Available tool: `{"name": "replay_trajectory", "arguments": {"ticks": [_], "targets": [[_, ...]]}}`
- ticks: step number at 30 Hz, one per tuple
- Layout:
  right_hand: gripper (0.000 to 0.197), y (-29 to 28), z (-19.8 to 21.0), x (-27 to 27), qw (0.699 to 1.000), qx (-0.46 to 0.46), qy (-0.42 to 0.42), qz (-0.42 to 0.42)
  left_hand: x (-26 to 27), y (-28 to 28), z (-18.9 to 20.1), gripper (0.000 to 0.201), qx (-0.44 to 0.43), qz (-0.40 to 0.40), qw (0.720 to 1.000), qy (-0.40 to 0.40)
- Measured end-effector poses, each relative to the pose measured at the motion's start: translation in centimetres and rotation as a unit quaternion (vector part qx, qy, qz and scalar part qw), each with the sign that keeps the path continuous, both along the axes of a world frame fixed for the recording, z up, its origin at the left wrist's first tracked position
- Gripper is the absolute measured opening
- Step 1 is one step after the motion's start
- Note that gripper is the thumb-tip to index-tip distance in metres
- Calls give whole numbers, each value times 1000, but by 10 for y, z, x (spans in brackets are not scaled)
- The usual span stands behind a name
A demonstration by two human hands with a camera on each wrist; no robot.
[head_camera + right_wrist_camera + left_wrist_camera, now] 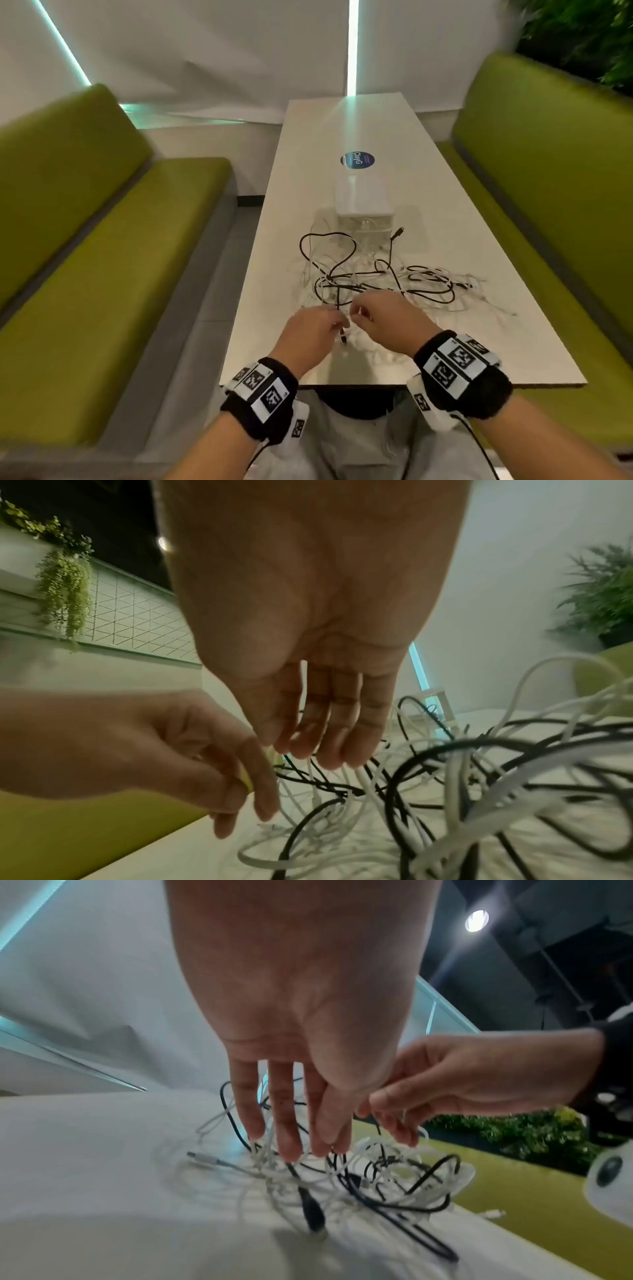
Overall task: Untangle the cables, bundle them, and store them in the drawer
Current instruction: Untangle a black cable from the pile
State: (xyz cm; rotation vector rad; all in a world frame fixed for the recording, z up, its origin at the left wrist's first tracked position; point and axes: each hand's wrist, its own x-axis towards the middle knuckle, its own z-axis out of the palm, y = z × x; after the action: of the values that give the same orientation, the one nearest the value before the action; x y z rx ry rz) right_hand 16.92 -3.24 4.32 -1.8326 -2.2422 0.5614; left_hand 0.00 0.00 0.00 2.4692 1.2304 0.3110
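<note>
A: Where is the tangle of thin black and white cables (383,281)?

B: Spread loose over the middle of the long pale worktop (281,212), reaching toward its right edge. Just beyond it stands a small white plastic drawer box (363,198), its front facing the near edge, with a round blue sticker (357,160) on the worktop behind it.

A: And the hands?

B: Both hang over the near side of the pile, almost touching each other. The left hand (310,334) has its fingers (287,1123) pointing down into the strands, thumb closed against the forefinger, pinching a black cable whose plug (343,337) dangles below.

A: The right?

B: The right hand (383,320) has its fingers (337,734) lightly curled, tips among white strands; I cannot tell whether they grip one.

A: Surroundings?

B: Green padded benches (102,240) flank the worktop.
</note>
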Motion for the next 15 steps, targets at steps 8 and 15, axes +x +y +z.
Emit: {"name": "replay_trajectory", "arguments": {"ticks": [8,15], "targets": [[16,34,-40,11,998,-57,-5,21,11,34,-29,24,-1,-50,998,32],[17,29,-53,9,995,-69,-45,56,5,40,-36,18,-2,-65,998,-3]]}}
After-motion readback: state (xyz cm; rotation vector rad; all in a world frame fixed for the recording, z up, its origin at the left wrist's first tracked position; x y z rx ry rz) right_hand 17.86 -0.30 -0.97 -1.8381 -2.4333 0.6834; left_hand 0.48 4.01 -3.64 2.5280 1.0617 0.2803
